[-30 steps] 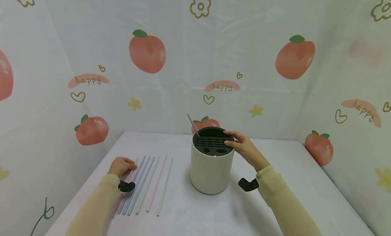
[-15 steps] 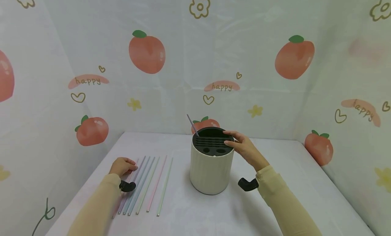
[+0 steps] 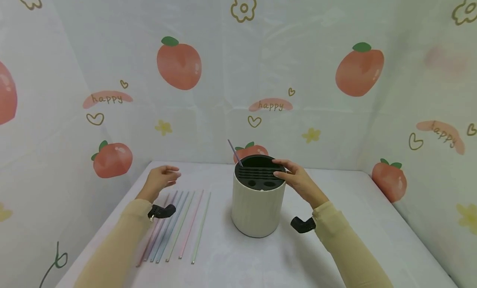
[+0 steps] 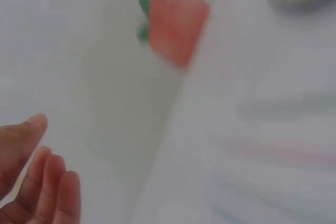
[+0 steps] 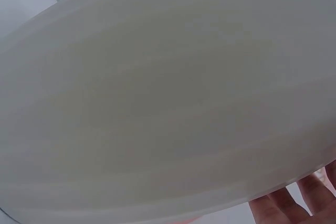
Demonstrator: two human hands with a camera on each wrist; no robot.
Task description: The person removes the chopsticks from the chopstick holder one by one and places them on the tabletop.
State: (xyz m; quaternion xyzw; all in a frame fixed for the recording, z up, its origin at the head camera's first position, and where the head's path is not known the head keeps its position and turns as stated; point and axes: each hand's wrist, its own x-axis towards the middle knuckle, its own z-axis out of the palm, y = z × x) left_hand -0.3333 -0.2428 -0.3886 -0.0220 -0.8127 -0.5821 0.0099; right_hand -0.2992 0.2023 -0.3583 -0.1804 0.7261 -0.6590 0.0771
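Observation:
A cream ribbed knife holder (image 3: 258, 211) with a black slotted top stands upright on the table. One thin purple chopstick (image 3: 235, 152) leans out of its rear opening. My right hand (image 3: 299, 182) holds the holder's right rim, thumb on the black top; several of its fingers (image 5: 310, 198) show past the wall in the right wrist view. Left of the holder, several pastel chopsticks (image 3: 191, 226) with silvery ends lie side by side. Above their far ends my left hand (image 3: 159, 181) is raised, thumb and fingers apart and loosely bent, with nothing visible between them.
A white cloth covers the table (image 3: 238, 263). Behind it and at both sides hang white sheets (image 3: 223, 64) printed with fruit and flowers. Each wrist carries a black camera mount (image 3: 162, 211).
My left hand has risen off the leftmost pink chopstick and moved away and slightly right. The chopsticks lie as before. My right hand stays on the knife holder.

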